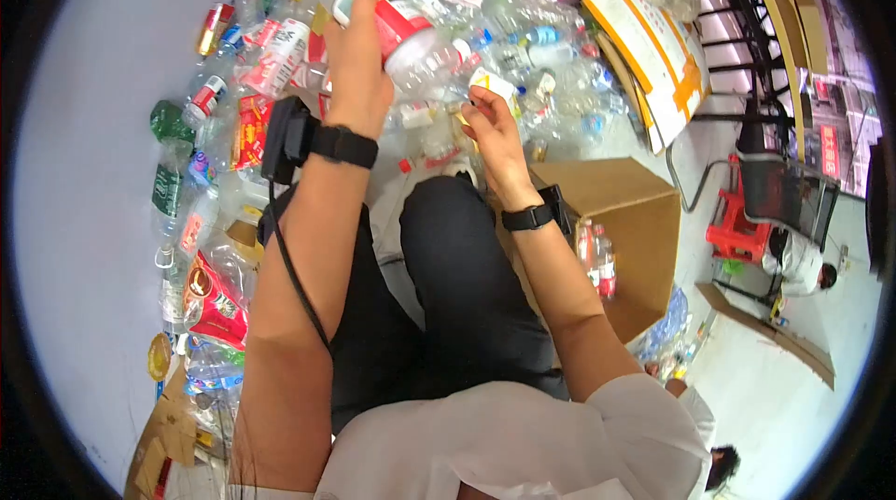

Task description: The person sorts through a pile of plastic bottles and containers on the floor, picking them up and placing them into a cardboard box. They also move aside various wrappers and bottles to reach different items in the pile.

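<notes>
My left hand (pixel 357 61) is wrapped round a large clear plastic bottle (pixel 427 56) with a red and white label, held tilted above the pile. Lower and to the right, my right hand (pixel 497 140) has loosely curled fingers, thumb and forefinger a little apart, with nothing seen held. Just beyond its fingertips is a small white and yellow container (pixel 492 82). Around both hands spreads a heap of plastic bottles (pixel 532 56), mostly clear. A bottle with a pink and white label (pixel 278 56) lies left of my left hand.
An open cardboard box (pixel 644 220) with red-labelled bottles (pixel 605 268) inside stands by my right forearm. Flattened cardboard (pixel 649 47) leans at the upper right. Red snack bags (pixel 217 299) lie along the left wall. Further right are a red stool (pixel 735 225) and people.
</notes>
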{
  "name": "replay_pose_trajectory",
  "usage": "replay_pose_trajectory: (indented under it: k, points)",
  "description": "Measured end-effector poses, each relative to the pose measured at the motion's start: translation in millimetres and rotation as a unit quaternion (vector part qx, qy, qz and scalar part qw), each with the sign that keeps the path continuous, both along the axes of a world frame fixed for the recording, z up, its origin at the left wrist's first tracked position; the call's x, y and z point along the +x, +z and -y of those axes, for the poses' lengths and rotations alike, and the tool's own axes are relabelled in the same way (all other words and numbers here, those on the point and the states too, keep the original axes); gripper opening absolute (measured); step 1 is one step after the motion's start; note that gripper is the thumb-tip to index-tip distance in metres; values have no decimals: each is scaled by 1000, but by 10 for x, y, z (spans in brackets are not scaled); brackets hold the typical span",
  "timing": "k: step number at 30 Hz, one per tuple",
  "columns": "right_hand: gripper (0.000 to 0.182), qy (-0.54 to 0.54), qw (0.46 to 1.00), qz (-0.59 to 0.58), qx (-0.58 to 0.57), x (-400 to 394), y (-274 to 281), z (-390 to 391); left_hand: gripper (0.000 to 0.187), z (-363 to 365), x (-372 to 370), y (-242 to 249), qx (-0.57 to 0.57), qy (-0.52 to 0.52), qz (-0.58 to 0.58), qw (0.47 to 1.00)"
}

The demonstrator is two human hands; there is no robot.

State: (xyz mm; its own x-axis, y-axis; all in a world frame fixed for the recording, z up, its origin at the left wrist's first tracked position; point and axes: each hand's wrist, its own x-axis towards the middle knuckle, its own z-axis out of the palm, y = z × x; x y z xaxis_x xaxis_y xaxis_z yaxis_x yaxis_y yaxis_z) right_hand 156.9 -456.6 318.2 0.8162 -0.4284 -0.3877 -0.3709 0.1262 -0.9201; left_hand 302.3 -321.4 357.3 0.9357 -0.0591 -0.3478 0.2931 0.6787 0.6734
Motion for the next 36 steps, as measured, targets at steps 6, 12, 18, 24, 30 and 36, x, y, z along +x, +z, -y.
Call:
replay_pose_trajectory:
  k: [6,12,18,24,30,36]
  points:
    - [31,-38,999,-3,-36,-933,329,200,32,44,35,25,1,-68,-38,997]
    - [23,-89,955,-52,-278,-2203,903,843,33,-45,178,-181,-44,-126,-15,991]
    - [27,-6,790,-204,-579,-3639,1088,944,34,42,-147,53,178,-150,134,963]
    - [43,17,611,-588,-530,-5045,788,632,28,71,-107,-47,97,-132,47,985]
    - [26,327,601,-728,38,-5468,678,224,28,51,61,-91,68,-148,-49,985]
    - [21,294,781,-526,-165,-5693,606,101,23,3,-5,-80,41,-142,-43,988]
